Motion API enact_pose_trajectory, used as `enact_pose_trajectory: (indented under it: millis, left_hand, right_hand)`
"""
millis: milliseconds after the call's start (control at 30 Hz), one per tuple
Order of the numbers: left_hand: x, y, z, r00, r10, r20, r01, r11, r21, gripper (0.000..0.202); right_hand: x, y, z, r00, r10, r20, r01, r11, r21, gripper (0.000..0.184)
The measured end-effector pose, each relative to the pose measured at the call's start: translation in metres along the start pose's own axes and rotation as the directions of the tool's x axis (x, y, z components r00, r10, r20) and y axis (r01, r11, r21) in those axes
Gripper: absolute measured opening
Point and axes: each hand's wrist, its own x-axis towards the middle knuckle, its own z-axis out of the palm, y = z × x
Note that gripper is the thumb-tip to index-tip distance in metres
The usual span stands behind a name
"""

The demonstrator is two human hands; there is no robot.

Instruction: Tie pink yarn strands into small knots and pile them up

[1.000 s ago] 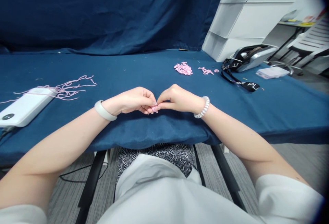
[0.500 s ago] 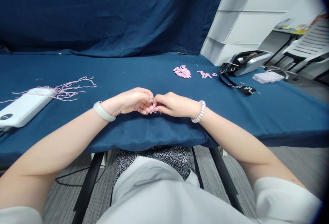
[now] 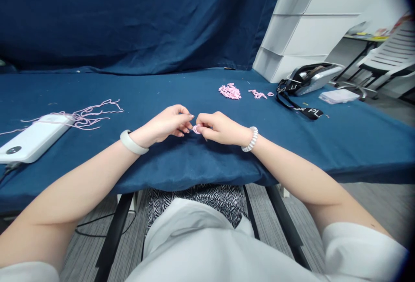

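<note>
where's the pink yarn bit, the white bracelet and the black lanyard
pink yarn bit [image 3: 196, 129], head view, on its curled loop
white bracelet [image 3: 252, 140], head view, on its beads
black lanyard [image 3: 308, 112], head view, on its lettered strap

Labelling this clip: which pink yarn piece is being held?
The small pink yarn piece, pinched in the right hand; the left hand is just apart from it. The heap and the long strands lie on the blue cloth.

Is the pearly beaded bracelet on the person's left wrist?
No, the pearly beaded bracelet is on the right wrist; the left wrist wears a white bangle.
</note>
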Motion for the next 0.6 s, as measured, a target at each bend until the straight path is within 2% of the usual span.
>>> enact_pose_trajectory:
  millis: [33,100,233,400,600]
  left_hand:
    - [-0.0004,-0.0002,0.0005,0.998,0.06,-0.023,-0.059,0.996,0.063,0.025]
    - [-0.0014,-0.0005,0.0011,0.984,0.176,0.004,-0.175,0.975,0.14,0.025]
    - [-0.0045,0.0002,0.0013,0.931,0.355,0.089,-0.363,0.925,0.113,0.021]
    - [-0.0075,0.0019,0.0021,0.894,0.445,0.053,-0.448,0.892,0.065,0.016]
    - [-0.0084,0.0013,0.0027,0.873,0.488,-0.007,-0.486,0.87,0.087,0.016]
  right_hand:
    - [0.0001,0.0013,-0.0002,0.999,0.012,-0.031,-0.009,0.998,0.07,0.014]
    - [0.0002,0.0033,-0.0007,0.995,0.053,-0.081,-0.036,0.981,0.193,0.017]
    - [0.0012,0.0056,-0.0011,0.978,0.125,-0.168,-0.048,0.914,0.403,0.025]
    - [0.0032,0.0074,-0.0006,0.964,0.152,-0.216,-0.009,0.838,0.546,0.033]
    - [0.0049,0.0062,-0.0001,0.951,0.176,-0.253,-0.006,0.832,0.554,0.043]
